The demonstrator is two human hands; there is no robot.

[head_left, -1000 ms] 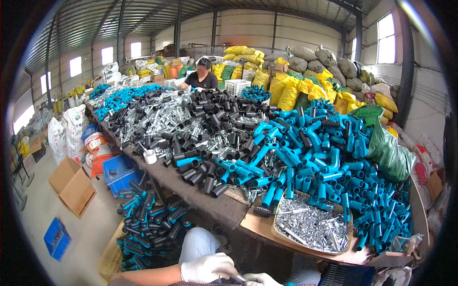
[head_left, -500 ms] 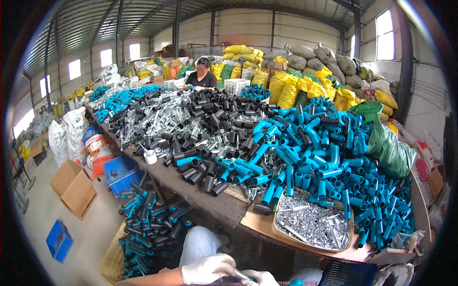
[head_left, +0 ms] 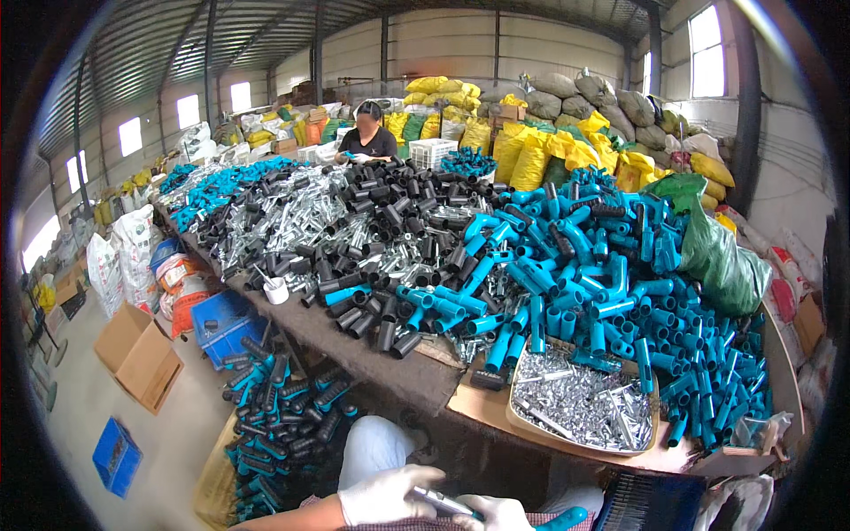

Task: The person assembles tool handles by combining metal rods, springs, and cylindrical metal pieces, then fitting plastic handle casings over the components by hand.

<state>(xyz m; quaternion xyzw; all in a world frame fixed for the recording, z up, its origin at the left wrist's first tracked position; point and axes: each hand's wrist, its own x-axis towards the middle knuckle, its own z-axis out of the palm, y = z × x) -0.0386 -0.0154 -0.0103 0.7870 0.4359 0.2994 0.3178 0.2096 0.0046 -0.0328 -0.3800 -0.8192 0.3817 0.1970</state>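
Note:
At the lower edge, my left hand (head_left: 383,497), in a white glove, curls around one end of a shiny metal tube (head_left: 445,504). My right hand (head_left: 498,515), gloved too, grips the tube's other end, where a teal handle (head_left: 564,519) sticks out to the right. Part of this handle is hidden by the right hand. Just beyond my hands, a shallow tray (head_left: 512,416) of small metal parts rests on the table's near edge. Teal tube-shaped handles (head_left: 611,310) are heaped behind and beside it.
Black sleeves (head_left: 381,190) and silver metal parts (head_left: 301,217) cover the table farther back. A co-worker (head_left: 368,142) sits at its far side. Black-and-teal handles (head_left: 274,416) fill a container at my left. A cardboard box (head_left: 137,354) and blue bins (head_left: 116,456) stand on the floor.
My left hand has risen slightly, its fingers more spread. More of the metal tube and the teal handle now shows. The view has shifted a little.

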